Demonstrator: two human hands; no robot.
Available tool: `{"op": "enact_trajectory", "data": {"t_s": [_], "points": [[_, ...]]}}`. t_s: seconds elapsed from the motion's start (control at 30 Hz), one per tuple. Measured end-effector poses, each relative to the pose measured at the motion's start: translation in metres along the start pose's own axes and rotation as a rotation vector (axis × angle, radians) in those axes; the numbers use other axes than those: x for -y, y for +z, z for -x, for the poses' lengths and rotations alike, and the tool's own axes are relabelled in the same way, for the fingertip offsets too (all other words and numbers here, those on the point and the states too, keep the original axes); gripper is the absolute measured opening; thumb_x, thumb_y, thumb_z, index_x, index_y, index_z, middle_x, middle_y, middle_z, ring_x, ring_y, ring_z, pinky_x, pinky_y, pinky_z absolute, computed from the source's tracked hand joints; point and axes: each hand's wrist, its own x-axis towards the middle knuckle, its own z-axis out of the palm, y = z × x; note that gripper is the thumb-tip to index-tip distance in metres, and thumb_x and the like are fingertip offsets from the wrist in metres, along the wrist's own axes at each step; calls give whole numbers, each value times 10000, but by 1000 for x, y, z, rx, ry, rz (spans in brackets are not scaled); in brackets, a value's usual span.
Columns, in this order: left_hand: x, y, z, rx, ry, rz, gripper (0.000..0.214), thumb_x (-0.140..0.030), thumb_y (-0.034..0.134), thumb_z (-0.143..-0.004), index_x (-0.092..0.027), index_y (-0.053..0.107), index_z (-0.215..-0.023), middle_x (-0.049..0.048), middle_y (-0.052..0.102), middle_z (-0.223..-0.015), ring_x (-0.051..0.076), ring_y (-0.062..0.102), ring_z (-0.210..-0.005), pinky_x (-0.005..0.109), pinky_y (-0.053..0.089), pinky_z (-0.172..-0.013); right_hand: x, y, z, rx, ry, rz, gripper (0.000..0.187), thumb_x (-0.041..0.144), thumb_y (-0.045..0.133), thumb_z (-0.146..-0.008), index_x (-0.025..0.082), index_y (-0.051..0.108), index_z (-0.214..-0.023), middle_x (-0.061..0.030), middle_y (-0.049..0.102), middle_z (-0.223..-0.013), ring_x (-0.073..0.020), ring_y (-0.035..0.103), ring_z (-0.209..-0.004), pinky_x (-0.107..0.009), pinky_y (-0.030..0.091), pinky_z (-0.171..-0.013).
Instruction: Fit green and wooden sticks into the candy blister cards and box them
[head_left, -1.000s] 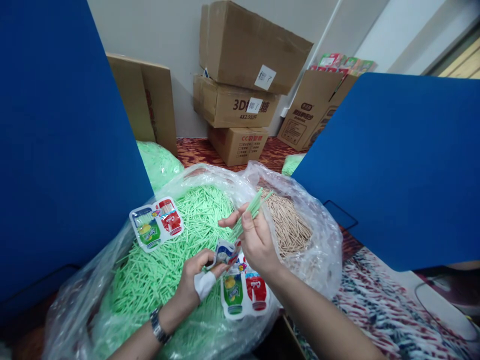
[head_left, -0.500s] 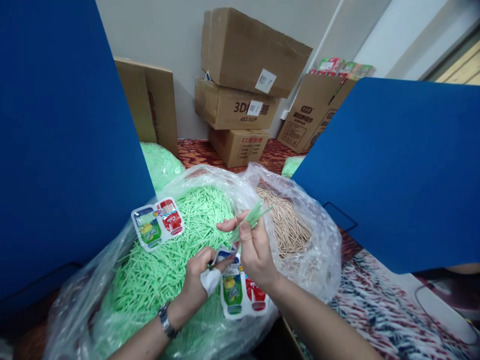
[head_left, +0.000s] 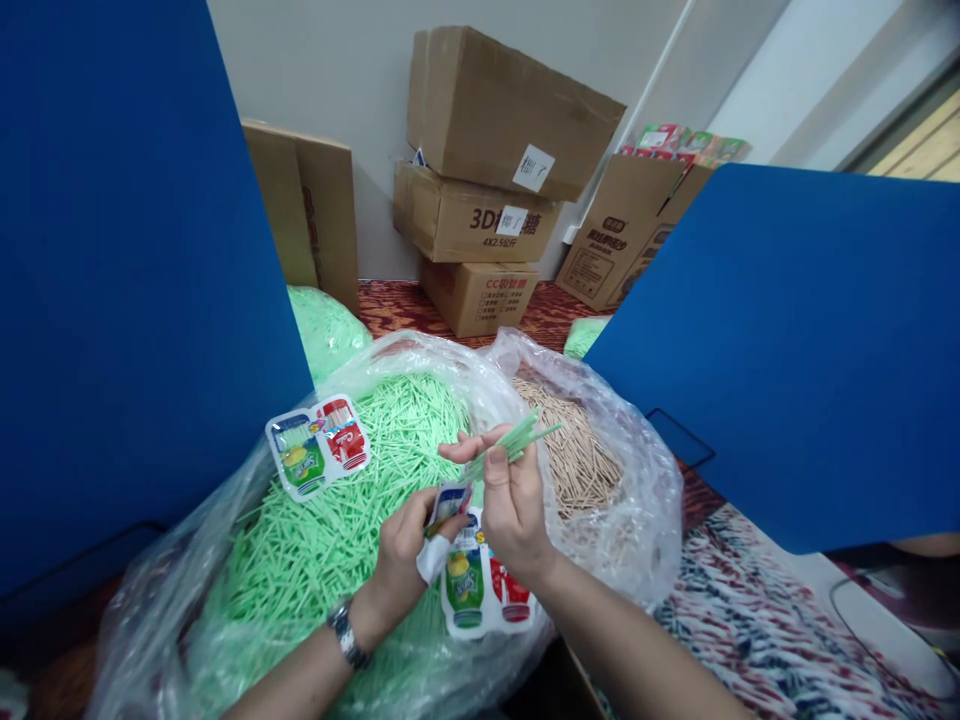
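My right hand (head_left: 514,500) pinches a small bundle of thin green candy sticks (head_left: 517,437) between thumb and fingers, over a big clear bag (head_left: 420,350) full of loose green sticks (head_left: 322,545). Just below and left of it, my left hand (head_left: 409,540) grips a small printed packet (head_left: 450,502), partly hidden by the fingers; its end points at the bundle. A Sprite and Cola twin packet (head_left: 466,595) lies under my hands. Another twin packet (head_left: 319,445), showing sticks through its windows, rests on the pile at left.
A second clear bag holds tan sticks (head_left: 577,450) to the right. Blue panels (head_left: 810,350) stand on both sides. Cardboard boxes (head_left: 480,225) are stacked against the wall. Many striped packets (head_left: 750,620) lie at the lower right.
My right hand has tipped the green bundle slightly lower and to the right. My left hand has shifted a little right and up with the packet, closer to the bundle.
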Motion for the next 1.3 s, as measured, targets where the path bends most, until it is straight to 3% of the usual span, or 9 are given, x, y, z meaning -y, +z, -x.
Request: {"op": "enact_trajectory", "data": {"t_s": [0.17, 0.3, 0.43, 0.5, 0.63, 0.73, 0.83, 0.97, 1.3], "points": [[5, 2, 3, -64, 90, -84, 344, -219, 602, -858, -153, 475, -1171, 92, 666, -948, 200, 659, -802, 279, 524, -696, -2, -1, -1, -5, 12, 12, 131, 287, 350, -982, 241, 471, -1000, -15, 612, -931, -157, 650, -926, -456, 415, -996], [3, 3, 3, -62, 43, -48, 361, -225, 610, -850, -148, 484, -1179, 102, 667, -981, 208, 661, -820, 289, 522, -707, -4, -1, -1, -8, 8, 20, 129, 299, 350, -980, 239, 462, -1001, -19, 619, -924, -164, 650, -929, -463, 411, -999], [-2, 1, -2, 65, -214, 122, 155, -301, 622, -837, -151, 607, -874, 45, 657, -784, 187, 618, -690, 278, 489, -638, -6, -3, -2, -16, 24, 36, 132, 315, 351, -979, 235, 456, -992, -17, 634, -904, -168, 651, -913, -446, 432, -963], [-3, -1, -4, 133, -374, 283, 210, -350, 623, -832, -147, 622, -778, 43, 657, -758, 186, 602, -692, 277, 479, -642, -7, -5, -4, -24, 56, 28, 133, 321, 342, -981, 235, 443, -994, -10, 640, -874, -167, 656, -870, -420, 465, -900], [-2, -8, -5, 240, -662, 657, 289, -425, 616, -826, -141, 641, -870, 48, 680, -795, 183, 607, -715, 267, 481, -657, -14, -8, -4, -31, 100, -2, 119, 323, 344, -982, 235, 424, -998, 8, 631, -829, -153, 655, -810, -390, 478, -855], [0, -17, -2, 346, -767, 756, 357, -491, 572, -834, -139, 627, -847, 32, 645, -709, 173, 584, -652, 260, 464, -615, -21, -8, -2, -29, 121, -25, 116, 322, 346, -982, 231, 418, -996, 11, 618, -823, -147, 654, -803, -385, 481, -859], [4, -25, 3, 400, -653, 557, 373, -482, 551, -845, -140, 586, -699, -2, 539, -605, 137, 483, -565, 233, 385, -537, -24, -6, 1, -27, 132, -48, 125, 323, 338, -983, 225, 414, -1003, 10, 613, -826, -144, 656, -791, -399, 481, -878], [7, -25, 7, 315, -472, 277, 369, -391, 566, -846, -165, 453, -577, -34, 402, -581, 113, 360, -559, 231, 291, -521, -19, -4, 4, -24, 112, -66, 130, 325, 341, -981, 225, 420, -1007, 6, 615, -822, -149, 655, -797, -430, 473, -905], [1, -14, 14, 219, -387, 182, 341, -323, 625, -806, -193, 380, -608, -55, 359, -594, 110, 344, -556, 230, 289, -527, -5, -3, 13, -37, 8, 23, 135, 274, 349, -976, 231, 478, -983, -6, 601, -885, -149, 655, -859, -490, 372, -1038]]}}
